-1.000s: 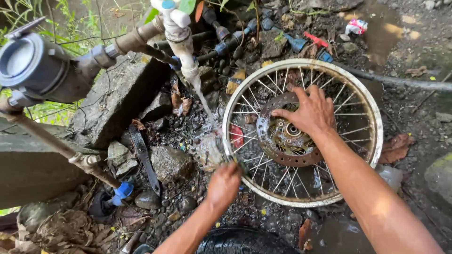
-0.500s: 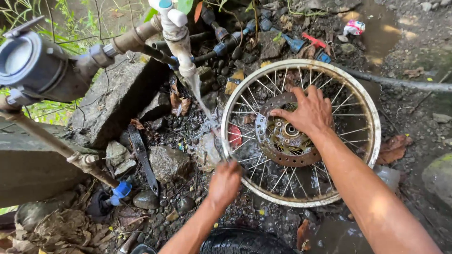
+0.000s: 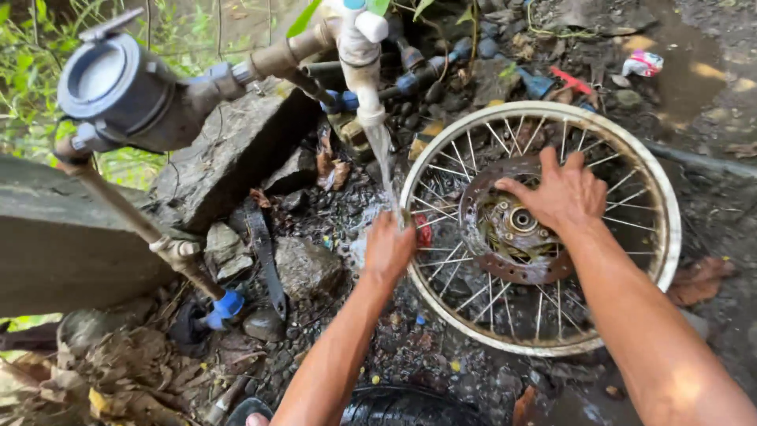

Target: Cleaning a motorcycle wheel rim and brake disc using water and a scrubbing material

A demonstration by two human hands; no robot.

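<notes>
A spoked wheel (image 3: 544, 229) lies flat on wet, stony ground beneath an outdoor tap (image 3: 361, 55), its rim just beside the falling stream of water (image 3: 382, 162). The right hand (image 3: 556, 193) rests open, fingers spread, on the rusty brake disc (image 3: 505, 237) at the hub. The left hand (image 3: 388, 248) is curled at the rim's near edge, under the water; whether it grips the rim or a small red thing (image 3: 424, 234) beside it cannot be told. The wheel looks stiff, fairly heavy and slippery when wet, with thin spokes that could bend; the rim seems the safest place to take hold. A grey water meter (image 3: 118, 91) sits on the pipe to the left, above a concrete slab (image 3: 47, 237).
</notes>
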